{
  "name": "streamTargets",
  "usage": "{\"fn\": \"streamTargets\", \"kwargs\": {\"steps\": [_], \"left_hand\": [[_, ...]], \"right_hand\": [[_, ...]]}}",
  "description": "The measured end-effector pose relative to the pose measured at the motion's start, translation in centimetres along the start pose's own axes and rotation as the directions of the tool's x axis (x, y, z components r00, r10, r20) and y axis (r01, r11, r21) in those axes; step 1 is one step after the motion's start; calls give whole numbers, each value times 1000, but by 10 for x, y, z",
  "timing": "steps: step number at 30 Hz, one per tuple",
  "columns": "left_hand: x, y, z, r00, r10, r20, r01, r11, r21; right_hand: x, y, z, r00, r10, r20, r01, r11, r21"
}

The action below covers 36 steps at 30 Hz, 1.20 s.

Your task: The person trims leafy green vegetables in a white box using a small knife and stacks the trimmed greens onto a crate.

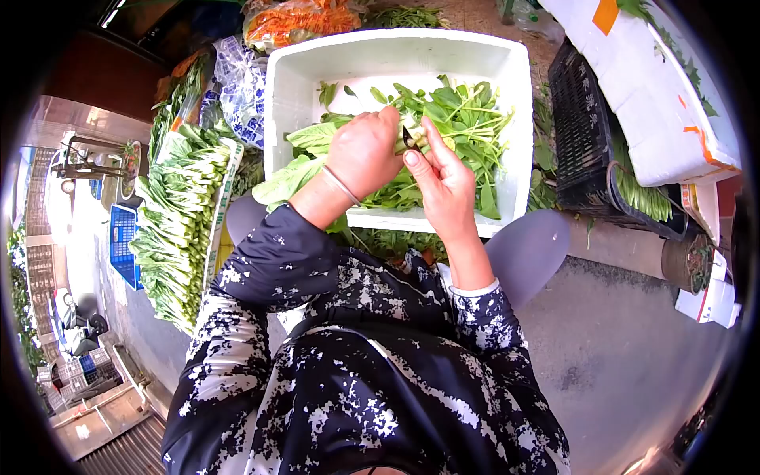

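The hands meet over a rigid white foam box [518, 127], rectangular and thick-walled. The left hand [364, 152] is clamped on a broad-leaved green [286, 180], whose smooth blades spread leftward across the box. The right hand [450, 186] bends at the stalk end beside a small dark implement [408, 139]; its grip cannot be told. Slender-stemmed loose greens [467, 111] lie beneath; a perforated black plastic crate [582, 134] stands right.

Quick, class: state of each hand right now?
Left hand: closed, apparently around greens.
Right hand: part-curled at a small dark blade; whether it grips it cannot be told.
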<state>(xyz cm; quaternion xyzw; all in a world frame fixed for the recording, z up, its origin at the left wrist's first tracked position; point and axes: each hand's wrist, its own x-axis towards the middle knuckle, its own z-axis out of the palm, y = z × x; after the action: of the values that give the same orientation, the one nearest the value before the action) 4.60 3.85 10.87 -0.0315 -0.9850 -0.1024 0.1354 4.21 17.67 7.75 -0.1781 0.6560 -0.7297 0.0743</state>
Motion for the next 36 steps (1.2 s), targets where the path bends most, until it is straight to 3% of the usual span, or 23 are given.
{"fn": "streamTargets", "kwargs": {"steps": [5,7,9,11,13,15,17,18,20,21,23,24,26,27,28,29,31,33,35,36], "left_hand": [[2,-4,4,983,-43,177,59,994,-89],[0,-5,5,969,-24,247,75,977,-199],[2,-11,-2,946,-53,320,141,955,-261],[1,-18,3,969,54,240,17,958,-285],[-2,-15,3,961,21,275,47,969,-240],[-2,-23,9,948,319,25,-304,923,-235],[-6,-29,12,902,431,-23,-429,887,-172],[-12,-34,17,882,464,-85,-472,873,-125],[-32,-45,34,845,508,-167,-516,856,-7],[-47,-53,44,845,524,-108,-524,851,27],[-79,-58,72,923,383,-46,-383,924,17],[-95,-59,80,963,261,65,-258,965,-54],[-119,-62,92,996,28,80,-18,993,-120],[-130,-59,92,990,-119,71,130,975,-183],[-139,-60,91,970,-221,103,233,966,-113],[-146,-60,91,944,-318,85,327,932,-158],[-159,-61,81,888,-409,210,432,899,-77],[-170,-66,74,874,-396,282,426,903,-52],[-183,-75,85,914,-353,199,399,866,-300],[-186,-77,87,911,-359,202,407,861,-304]], "right_hand": [[-1,22,-18,999,-24,30,22,998,67],[-8,41,-35,967,255,-2,-249,948,197],[-9,64,-51,930,320,-178,-249,909,333],[-12,73,-57,930,340,-139,-272,891,363],[-9,46,-43,860,510,-29,-473,817,329],[-2,50,-39,833,549,62,-535,773,342],[3,53,-27,643,658,392,-737,390,553],[5,59,-21,637,660,399,-743,386,547],[4,79,-9,535,606,588,-814,182,552],[1,91,-1,507,669,544,-820,179,544],[-8,116,18,479,728,490,-846,235,479],[-13,124,22,443,753,487,-869,227,439],[-23,138,31,378,812,445,-907,229,353],[-28,139,35,350,845,404,-926,245,289],[-32,137,34,370,837,404,-921,274,276],[-34,140,32,392,820,417,-917,311,250],[-36,117,37,418,828,374,-908,384,166],[-38,114,36,503,812,296,-863,489,125],[-39,116,37,555,795,245,-832,540,131],[-39,118,38,565,790,238,-824,556,110]]}}
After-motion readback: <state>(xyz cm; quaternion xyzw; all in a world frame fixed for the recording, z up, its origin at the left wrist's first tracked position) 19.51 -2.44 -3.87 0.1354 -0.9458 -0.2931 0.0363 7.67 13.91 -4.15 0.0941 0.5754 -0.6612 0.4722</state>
